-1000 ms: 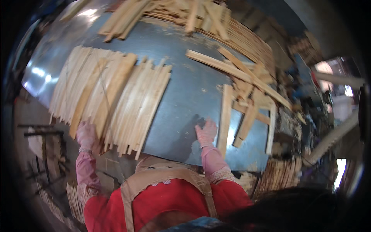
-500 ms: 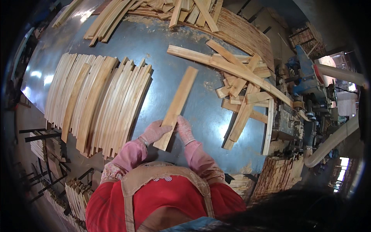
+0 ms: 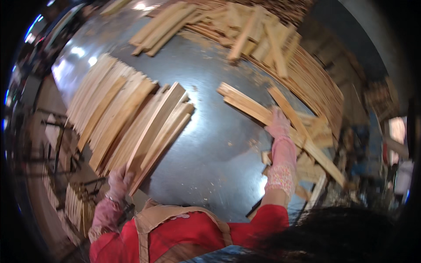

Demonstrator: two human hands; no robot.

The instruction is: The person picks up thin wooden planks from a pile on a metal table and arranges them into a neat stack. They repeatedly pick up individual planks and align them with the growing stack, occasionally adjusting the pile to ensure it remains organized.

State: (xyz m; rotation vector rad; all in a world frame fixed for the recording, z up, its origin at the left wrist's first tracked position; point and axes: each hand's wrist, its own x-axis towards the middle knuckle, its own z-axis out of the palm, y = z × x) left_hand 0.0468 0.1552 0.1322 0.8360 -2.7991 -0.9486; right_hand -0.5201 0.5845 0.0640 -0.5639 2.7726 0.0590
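Board (image 3: 155, 122) on the right-hand part of the row of strips (image 3: 98, 98), on the left side of the table (image 3: 206, 144). Long axis running from a near end, low and leftward, up and away to the right, nearly in line with the strips; a few more strips showing just to the right of it. Seemingly a little tilted, but blurred, so cannot tell for sure.

Left hand (image 3: 118, 182) by far the nearer: right at the near end, fingers curled about it, by the look of it clamped on. Far end free of both hands, pointing away from the body.

Right hand (image 3: 278, 123) well apart from the left, out across the table, at about the middle of the long board (image 3: 322, 161). Fingers pointing away, over the wood; cannot tell whether gripping or only resting there.

Long axis of the long board slanting from upper left to lower right, so strongly crosswise to the line of the first board.

Under and beside the long board, a loose pile (image 3: 312, 172) of shorter pieces at mixed angles. Farther off, a heap (image 3: 250, 35), with far planks (image 3: 164, 28) side by side to the left.
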